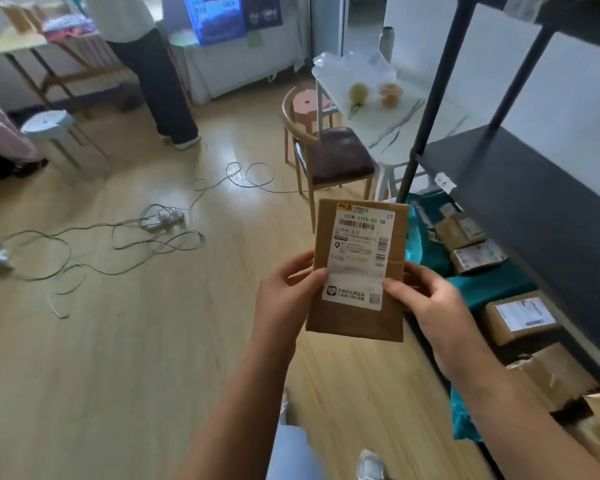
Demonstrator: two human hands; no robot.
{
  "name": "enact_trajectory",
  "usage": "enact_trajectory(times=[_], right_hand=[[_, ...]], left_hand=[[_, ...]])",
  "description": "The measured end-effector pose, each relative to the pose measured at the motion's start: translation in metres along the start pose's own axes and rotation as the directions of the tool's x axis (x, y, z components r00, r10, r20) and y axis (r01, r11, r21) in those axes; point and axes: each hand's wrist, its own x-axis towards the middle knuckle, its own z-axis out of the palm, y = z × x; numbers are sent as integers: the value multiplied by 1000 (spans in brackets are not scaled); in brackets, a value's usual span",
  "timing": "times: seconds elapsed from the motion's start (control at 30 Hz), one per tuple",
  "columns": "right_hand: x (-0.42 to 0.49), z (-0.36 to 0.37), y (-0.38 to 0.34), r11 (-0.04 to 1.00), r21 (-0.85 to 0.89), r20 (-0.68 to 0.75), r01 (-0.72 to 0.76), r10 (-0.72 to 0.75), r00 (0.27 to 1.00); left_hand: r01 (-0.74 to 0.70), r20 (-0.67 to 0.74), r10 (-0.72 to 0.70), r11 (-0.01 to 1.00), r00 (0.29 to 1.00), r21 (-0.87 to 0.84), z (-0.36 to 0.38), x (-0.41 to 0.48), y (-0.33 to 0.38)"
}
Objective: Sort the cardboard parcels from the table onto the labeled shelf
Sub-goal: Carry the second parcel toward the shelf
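Both hands pinch one flat cardboard parcel (357, 271) by its side edges: the left hand (284, 299) with its thumb on the label's left margin, the right hand (426, 306) with fingertips on the label's right side. The parcel is held upright in the air, label (359, 256) facing the camera, just left of the dark shelf (520, 202). The grip is light and sits low on the parcel, so it could tip or slide out. Misreading the code would send it to the wrong shelf level. Left of the parcel, loose cables (118, 237) on the floor could trip the person.
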Motion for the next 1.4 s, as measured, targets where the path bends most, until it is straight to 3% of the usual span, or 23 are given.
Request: enact_trajectory(times=[0.37, 0.5, 0.67, 0.9, 1.17, 1.4], right_hand=[[106, 93, -36, 995, 93, -287, -30, 56, 956], [129, 92, -37, 984, 164, -429, -73, 138, 893], [166, 68, -41, 967, 239, -611, -90, 221, 760], [228, 18, -49, 958, 264, -649, -112, 262, 714], [276, -32, -65, 965, 250, -730, -82, 244, 639], [325, -62, -78, 948, 295, -764, -119, 308, 567]], left_hand=[[41, 280, -83, 987, 957, 154, -40, 175, 59], [14, 443, -143, 959, 885, 282, -15, 225, 70], [-60, 570, -215, 903, 793, 425, 37, 270, 69], [-10, 536, -293, 871, 792, 491, 115, 318, 67], [-31, 663, -372, 858, 650, 513, 208, 367, 79], [-74, 669, -456, 793, 588, 605, 294, 417, 88]])
